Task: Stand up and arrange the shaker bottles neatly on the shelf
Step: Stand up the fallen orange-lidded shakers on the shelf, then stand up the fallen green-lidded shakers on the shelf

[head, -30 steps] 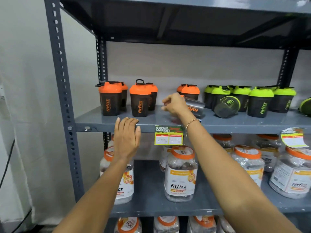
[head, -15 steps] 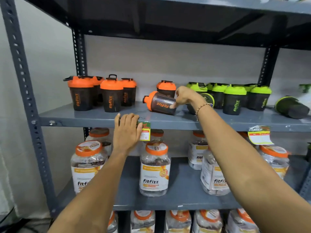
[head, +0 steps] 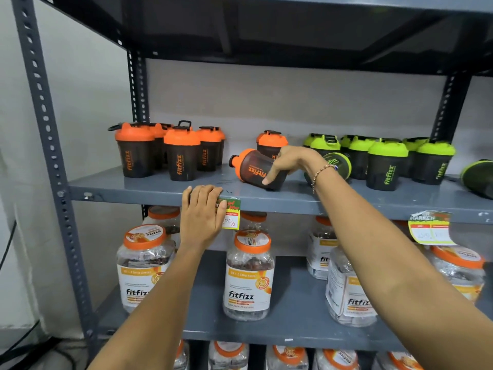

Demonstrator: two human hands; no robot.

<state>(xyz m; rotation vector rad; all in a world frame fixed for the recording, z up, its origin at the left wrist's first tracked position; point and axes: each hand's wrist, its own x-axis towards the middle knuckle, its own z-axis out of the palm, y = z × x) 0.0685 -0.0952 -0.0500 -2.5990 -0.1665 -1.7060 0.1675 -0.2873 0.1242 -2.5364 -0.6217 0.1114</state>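
Observation:
My right hand [head: 290,162] grips the base end of a tilted orange-lidded shaker bottle [head: 252,166], whose lid points left and slightly up over the grey shelf [head: 149,186]. Several orange-lidded shakers [head: 181,153] stand upright at the shelf's left. One more orange shaker [head: 270,141] stands behind the held one. Several green-lidded shakers [head: 385,162] stand on the right, with a toppled green one [head: 338,164] partly hidden behind my wrist and another lying at the far right edge [head: 478,177]. My left hand [head: 202,213] rests flat on the shelf's front lip, holding nothing.
Price tags [head: 230,214] hang from the shelf edge. Clear jars with orange lids [head: 249,276] fill the lower shelves. A perforated steel upright [head: 42,116] stands at the left, and another shelf board [head: 266,28] is close overhead.
My right hand has lifted the fallen orange shaker's base, so it tilts more steeply and sits slightly farther left. My left hand has stayed on the shelf lip.

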